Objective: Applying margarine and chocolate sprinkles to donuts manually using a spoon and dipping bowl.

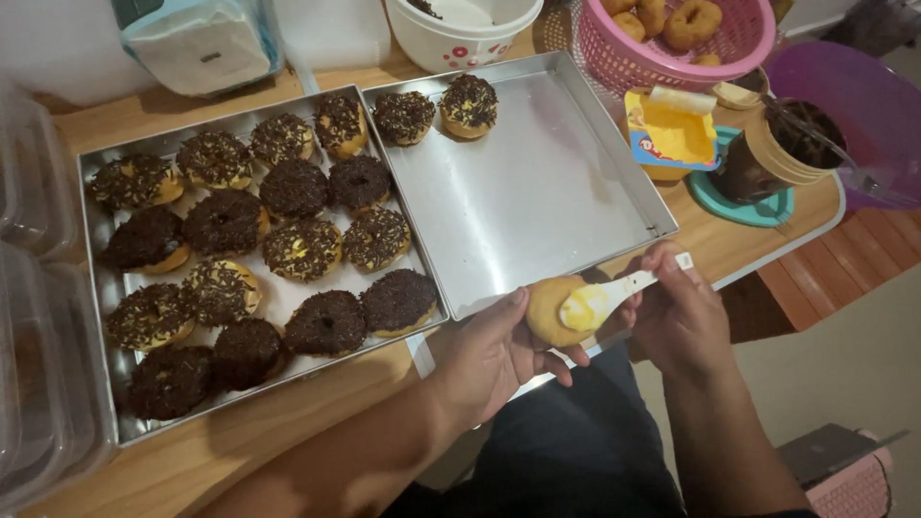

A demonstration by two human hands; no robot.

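My left hand [489, 355] holds a plain golden doughnut [549, 312] by its edge, just below the front edge of the right metal tray [537, 201]. My right hand [676, 312] grips a small white plastic spoon [614, 293] whose bowl rests on the doughnut with pale yellow spread on it. The right tray holds two doughnuts topped with chocolate sprinkles [436, 110] at its far left corner. The left metal tray [101, 278] is filled with several sprinkle-topped doughnuts [288, 245].
A pink basket [739, 43] of plain doughnuts stands at the back right, with a white bowl [460, 34] beside it. A yellow tub of spread [672, 134], a jar of chocolate sprinkles [777, 153] on a teal lid and a purple bowl [863, 105] sit right. Clear plastic boxes [34, 317] stand left.
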